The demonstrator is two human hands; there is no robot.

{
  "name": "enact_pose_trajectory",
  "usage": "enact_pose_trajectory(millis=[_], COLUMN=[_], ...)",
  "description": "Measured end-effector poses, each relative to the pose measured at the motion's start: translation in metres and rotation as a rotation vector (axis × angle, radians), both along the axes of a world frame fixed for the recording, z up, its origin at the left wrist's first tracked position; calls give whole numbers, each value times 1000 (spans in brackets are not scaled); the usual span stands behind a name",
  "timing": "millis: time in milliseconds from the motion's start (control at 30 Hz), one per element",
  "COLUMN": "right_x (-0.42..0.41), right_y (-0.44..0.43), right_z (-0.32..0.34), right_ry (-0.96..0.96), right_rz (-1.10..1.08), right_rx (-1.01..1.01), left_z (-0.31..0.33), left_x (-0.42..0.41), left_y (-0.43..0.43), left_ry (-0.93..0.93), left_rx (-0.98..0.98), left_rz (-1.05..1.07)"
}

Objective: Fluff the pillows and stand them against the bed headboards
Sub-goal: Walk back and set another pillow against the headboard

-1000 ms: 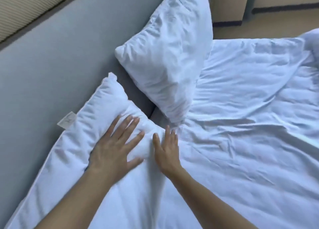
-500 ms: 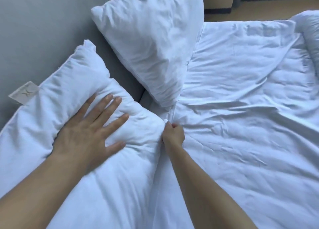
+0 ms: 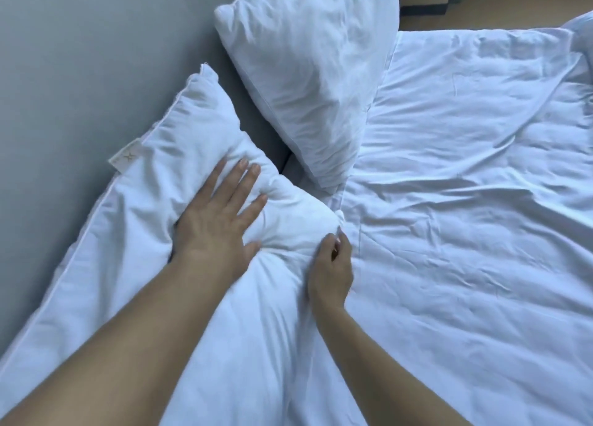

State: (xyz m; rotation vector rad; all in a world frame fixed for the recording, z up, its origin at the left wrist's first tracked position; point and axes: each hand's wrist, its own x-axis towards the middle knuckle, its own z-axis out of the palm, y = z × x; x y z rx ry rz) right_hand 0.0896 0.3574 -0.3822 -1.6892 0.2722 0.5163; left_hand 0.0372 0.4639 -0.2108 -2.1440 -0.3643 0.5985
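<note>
Headboard, grey: 9 o'clock. Near pillow: laid against headboard, pressed by left grip, fingers flat, spread. Right grip: curled, pillow corner pinched at its 3 o'clock edge. Far pillow: propped on headboard, 12 o'clock. Duvet: 3 o'clock.

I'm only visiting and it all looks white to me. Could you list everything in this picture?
headboard: one, grey, along the left.
near pillow: one, white, leaning on the headboard.
far pillow: one, white, propped against the headboard beyond the near pillow.
label: one, beige, on the near pillow's edge by the headboard.
duvet: one, white and creased, spread over the bed on the right.
floor: one strip, tan, top right.
left hand: one, flat on the near pillow, its straight fingers pressing in.
right hand: one, curled, pinching the near pillow's lower corner.
</note>
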Motion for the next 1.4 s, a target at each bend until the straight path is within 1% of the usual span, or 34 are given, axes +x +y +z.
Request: enact_pose_trajectory(millis=[33,67,100,133,167,233,300,367,433,533,600,667,733,867,967,1067,1133,1200,1233,1333,1400], right_x=[-25,-49,-68,-82,-90,-101,-120,-140,-165,-202,-235,-268,-303,-384,-436,-473,-486,-486,-480,-445,-407], right_y=[0,2,3,6,6,1,-15,-29,-40,-53,-65,-76,-86,-106,-117,-136,-159,-187,-202,-244,-274], right_z=[5,8,9,3,-5,-14,1,17,28,43,57,61,68,84,97,113,121,131,137,162,189], right_ry=[-39,-95,-119,-92,17,20,19,84,117,261,225,159,141,220,276,277,253,205,142,-170,-251], right_rz=[89,167,222,272,235,229,342,405,425,387,403,430,485,489,490,589,713,856,916,1064,1035], right_rx=[41,62,71,117,162,133,127,135,105,121,117,75,22,4,-9,0,48,-31,-103,-312,-385], left_z=[-3,-6,-13,-21,-27,-31,-24,-12,3,26,42,53,64,79,88,99,104,111,116,128,138], left_x=[9,15,17,16,5,-30,-64,-91,-110,-137,-165,-197,-236,-318,-378,-432,-460,-480,-487,-501,-501], left_y=[-17,-37,-57,-76,-91,-96,-79,-67,-66,-75,-82,-89,-97,-111,-119,-129,-139,-155,-165,-204,-236], left_ry=[64,121,165,200,241,279,217,206,221,219,196,174,161,113,89,77,81,79,77,8,-81], left_rx=[46,47,4,-54,-83,-69,-79,-46,-17,-12,-27,-50,-89,-145,-165,-172,-159,-156,-151,-136,-154], left_rz=[3,-15,-30,-37,-46,-46,-31,-86,-106,-70,-31,1,23,59,125,213,274,348,370,395,419])
